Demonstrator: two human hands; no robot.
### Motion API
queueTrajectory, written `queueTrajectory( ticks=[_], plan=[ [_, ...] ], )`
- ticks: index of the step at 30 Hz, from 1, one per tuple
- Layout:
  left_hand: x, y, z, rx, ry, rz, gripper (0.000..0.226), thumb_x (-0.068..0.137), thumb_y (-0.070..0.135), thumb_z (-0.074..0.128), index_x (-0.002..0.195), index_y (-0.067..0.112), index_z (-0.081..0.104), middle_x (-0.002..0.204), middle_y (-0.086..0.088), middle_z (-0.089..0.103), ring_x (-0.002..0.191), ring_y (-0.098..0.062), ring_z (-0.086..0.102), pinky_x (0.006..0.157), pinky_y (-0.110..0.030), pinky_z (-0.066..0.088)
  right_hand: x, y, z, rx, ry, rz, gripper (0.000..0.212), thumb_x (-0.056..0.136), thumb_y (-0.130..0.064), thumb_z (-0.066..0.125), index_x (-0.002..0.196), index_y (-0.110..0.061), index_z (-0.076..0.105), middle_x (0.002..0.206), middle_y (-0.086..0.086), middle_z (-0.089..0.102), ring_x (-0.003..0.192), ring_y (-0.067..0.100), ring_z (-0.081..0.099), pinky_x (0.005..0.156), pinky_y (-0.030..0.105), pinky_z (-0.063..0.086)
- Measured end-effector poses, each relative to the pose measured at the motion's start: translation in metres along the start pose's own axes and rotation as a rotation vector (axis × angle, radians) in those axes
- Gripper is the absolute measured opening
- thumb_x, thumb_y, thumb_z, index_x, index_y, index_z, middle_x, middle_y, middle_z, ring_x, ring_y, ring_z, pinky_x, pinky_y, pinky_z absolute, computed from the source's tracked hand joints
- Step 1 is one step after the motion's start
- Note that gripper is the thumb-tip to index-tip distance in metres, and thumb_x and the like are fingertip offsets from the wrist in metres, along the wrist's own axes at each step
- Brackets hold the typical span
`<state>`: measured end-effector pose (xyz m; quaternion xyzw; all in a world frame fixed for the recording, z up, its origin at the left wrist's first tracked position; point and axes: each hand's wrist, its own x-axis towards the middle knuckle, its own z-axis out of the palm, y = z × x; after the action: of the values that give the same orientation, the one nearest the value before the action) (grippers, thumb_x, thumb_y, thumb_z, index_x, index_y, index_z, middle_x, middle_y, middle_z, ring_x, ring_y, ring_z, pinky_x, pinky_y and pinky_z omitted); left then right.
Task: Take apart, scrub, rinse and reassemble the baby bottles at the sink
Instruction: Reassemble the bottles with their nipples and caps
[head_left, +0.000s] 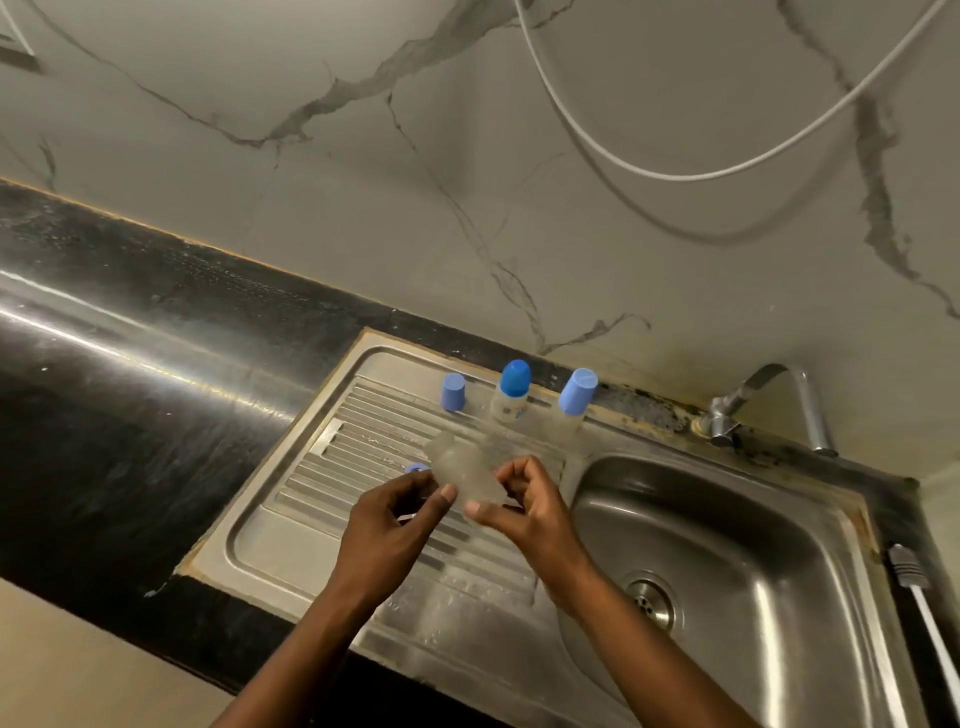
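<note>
Your left hand (395, 525) holds the clear bottle (462, 465) from its left side, with the fingers curled and the thumb pressing on the wall. Just beyond these fingers, a blue ring (417, 468) lies on the drainboard (291, 540). The bottle is above the drainboard, between both hands. Its long axis is slanted: the neck points away and to the left, and the base is toward your right hand (530, 514), which pinches it with curled fingers. Far beyond the fingers stand a blue cap (453, 392) and two capped bottles (511, 397). The sink basin (727, 540) is to the right of your right fingers, so I think this hand is nearer for rinsing.
</note>
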<state>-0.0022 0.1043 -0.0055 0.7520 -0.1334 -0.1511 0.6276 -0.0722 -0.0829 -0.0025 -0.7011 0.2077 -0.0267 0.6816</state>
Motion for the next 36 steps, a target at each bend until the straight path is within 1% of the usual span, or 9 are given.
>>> queueTrajectory(
  ticks=[2, 5, 8, 11, 20, 26, 31, 33, 36],
  plan=[
    [-0.006, -0.003, 0.005, -0.002, -0.036, 0.021, 0.018, 0.095, 0.039, 0.078, 0.113, 0.039, 0.080, 0.104, 0.014, 0.081, 0.099, -0.008, 0.077, 0.083, -0.017, 0.058, -0.008, 0.015, 0.000, -0.082, -0.007, -0.007, 0.055, 0.069, -0.032, 0.094, 0.107, -0.021, 0.055, 0.119, 0.002, 0.069, 0.112, 0.017, 0.067, 0.096, 0.047, 0.058],
    [-0.016, -0.014, 0.005, 0.039, -0.059, 0.002, 0.026, 0.091, 0.030, 0.084, 0.116, 0.035, 0.079, 0.106, 0.012, 0.080, 0.100, -0.013, 0.077, 0.084, -0.028, 0.064, -0.015, 0.034, 0.002, -0.240, -0.039, -0.026, 0.063, 0.069, -0.037, 0.094, 0.116, -0.036, 0.053, 0.120, -0.016, 0.067, 0.112, 0.001, 0.064, 0.094, 0.031, 0.056],
    [-0.024, -0.024, 0.004, 0.079, -0.095, -0.040, 0.028, 0.089, 0.027, 0.086, 0.116, 0.029, 0.080, 0.107, 0.011, 0.080, 0.100, -0.014, 0.077, 0.084, -0.035, 0.065, -0.015, 0.049, 0.004, -0.349, -0.091, -0.053, 0.072, 0.069, -0.042, 0.091, 0.130, -0.047, 0.052, 0.126, -0.025, 0.065, 0.115, -0.001, 0.062, 0.093, 0.024, 0.056],
    [-0.030, -0.032, 0.003, 0.122, -0.118, -0.065, 0.030, 0.089, 0.030, 0.085, 0.118, 0.030, 0.078, 0.111, 0.016, 0.079, 0.103, -0.009, 0.075, 0.086, -0.034, 0.064, -0.013, 0.060, 0.007, -0.404, -0.121, -0.063, 0.067, 0.070, -0.041, 0.088, 0.128, -0.049, 0.055, 0.123, -0.026, 0.065, 0.112, -0.004, 0.062, 0.090, 0.024, 0.058],
    [-0.029, -0.051, 0.002, 0.157, -0.099, -0.150, 0.030, 0.089, 0.023, 0.085, 0.117, 0.030, 0.078, 0.111, 0.017, 0.078, 0.101, -0.008, 0.076, 0.091, -0.037, 0.063, -0.003, 0.072, 0.016, -0.543, -0.139, -0.151, 0.058, 0.079, -0.026, 0.085, 0.126, -0.044, 0.054, 0.124, -0.020, 0.063, 0.115, 0.005, 0.062, 0.094, 0.038, 0.060],
    [-0.028, -0.062, 0.000, 0.200, -0.143, -0.188, 0.024, 0.092, 0.024, 0.082, 0.115, 0.028, 0.079, 0.110, 0.014, 0.078, 0.102, -0.006, 0.074, 0.091, -0.033, 0.062, -0.004, 0.080, 0.014, -0.583, -0.171, -0.174, 0.054, 0.084, -0.043, 0.083, 0.129, -0.044, 0.053, 0.125, -0.025, 0.059, 0.119, -0.001, 0.058, 0.097, 0.038, 0.059],
    [-0.030, -0.066, -0.005, 0.204, -0.139, -0.192, 0.027, 0.091, 0.019, 0.081, 0.113, 0.034, 0.076, 0.109, 0.016, 0.077, 0.103, -0.002, 0.073, 0.090, -0.026, 0.061, -0.004, 0.084, 0.008, -0.599, -0.190, -0.165, 0.066, 0.084, -0.040, 0.086, 0.137, -0.049, 0.048, 0.131, -0.036, 0.052, 0.126, -0.003, 0.055, 0.102, 0.036, 0.058],
    [-0.027, -0.067, -0.010, 0.222, -0.095, -0.192, 0.028, 0.091, 0.016, 0.082, 0.113, 0.033, 0.075, 0.111, 0.014, 0.077, 0.101, -0.002, 0.073, 0.090, -0.027, 0.062, -0.003, 0.084, 0.004, -0.599, -0.206, -0.145, 0.076, 0.082, -0.038, 0.087, 0.144, -0.052, 0.044, 0.133, -0.044, 0.045, 0.129, -0.003, 0.053, 0.105, 0.034, 0.057],
    [-0.019, -0.067, -0.018, 0.269, 0.003, -0.198, 0.023, 0.090, 0.017, 0.083, 0.110, 0.026, 0.078, 0.105, 0.011, 0.077, 0.093, -0.006, 0.074, 0.086, -0.030, 0.062, -0.002, 0.082, -0.002, -0.599, -0.229, -0.138, 0.081, 0.082, -0.036, 0.086, 0.147, -0.054, 0.042, 0.138, -0.043, 0.043, 0.133, -0.004, 0.051, 0.107, 0.029, 0.055]
  ],
)
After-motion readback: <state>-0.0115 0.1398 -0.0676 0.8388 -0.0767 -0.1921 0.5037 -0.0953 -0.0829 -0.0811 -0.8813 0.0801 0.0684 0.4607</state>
